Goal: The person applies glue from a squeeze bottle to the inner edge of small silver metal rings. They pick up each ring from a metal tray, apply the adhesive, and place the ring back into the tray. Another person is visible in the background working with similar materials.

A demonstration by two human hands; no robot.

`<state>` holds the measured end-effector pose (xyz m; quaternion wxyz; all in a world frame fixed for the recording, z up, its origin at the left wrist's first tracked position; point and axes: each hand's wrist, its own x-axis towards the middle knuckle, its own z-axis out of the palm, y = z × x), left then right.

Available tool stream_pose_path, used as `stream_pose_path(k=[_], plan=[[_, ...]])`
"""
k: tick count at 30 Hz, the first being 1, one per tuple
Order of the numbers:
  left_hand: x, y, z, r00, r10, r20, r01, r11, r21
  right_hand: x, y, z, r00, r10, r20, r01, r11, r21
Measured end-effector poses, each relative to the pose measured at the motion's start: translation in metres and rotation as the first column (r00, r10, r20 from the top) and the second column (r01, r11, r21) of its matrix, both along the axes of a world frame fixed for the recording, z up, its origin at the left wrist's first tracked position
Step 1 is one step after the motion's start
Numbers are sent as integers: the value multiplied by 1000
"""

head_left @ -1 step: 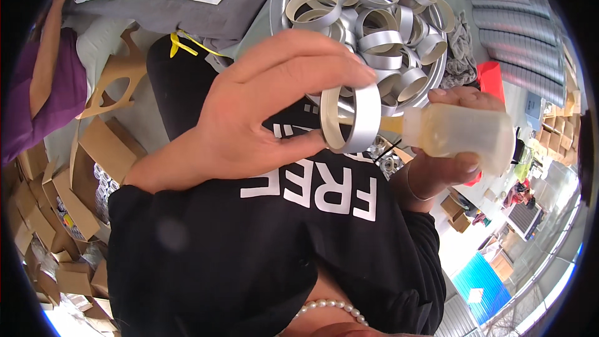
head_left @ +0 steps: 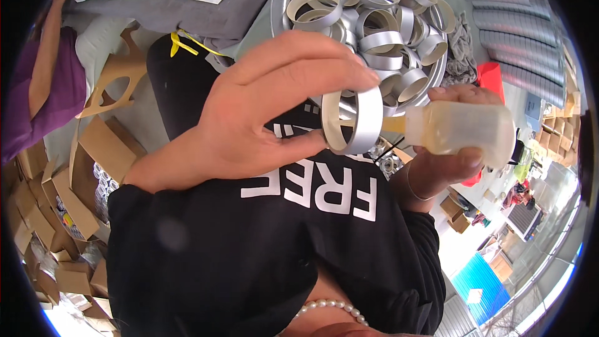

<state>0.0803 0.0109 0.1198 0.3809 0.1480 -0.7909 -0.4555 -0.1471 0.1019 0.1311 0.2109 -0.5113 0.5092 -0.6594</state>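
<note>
pinching one silver ring [head_left: 369,122] over the black shirt [head_left: 249,256], the left hand [head_left: 249,112] looked mid-job — right hand [head_left: 440,165] gripped a squeeze bottle [head_left: 465,126], nozzle [head_left: 394,125] by the ring. loads more rings [head_left: 382,42] sat in the metal bowl [head_left: 276,9] — couldn't tell which were done.

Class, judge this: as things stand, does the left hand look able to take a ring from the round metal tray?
Probably not yet: the left hand pinches a silver ring, though the loose rings heaped in the tray lie nearby, uncovered.
</note>
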Motion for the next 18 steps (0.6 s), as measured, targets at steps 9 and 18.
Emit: stream_pose_path(k=[9,18], plan=[[-5,-7,-15,995,-29,-92,5,968,-251,-20,-13,-11,605,145,783,-473,856,207],[46,-101,-59,658,661,362,-597,750,-284,-54,-11,-32,354,142,924,-209,975,-70]])
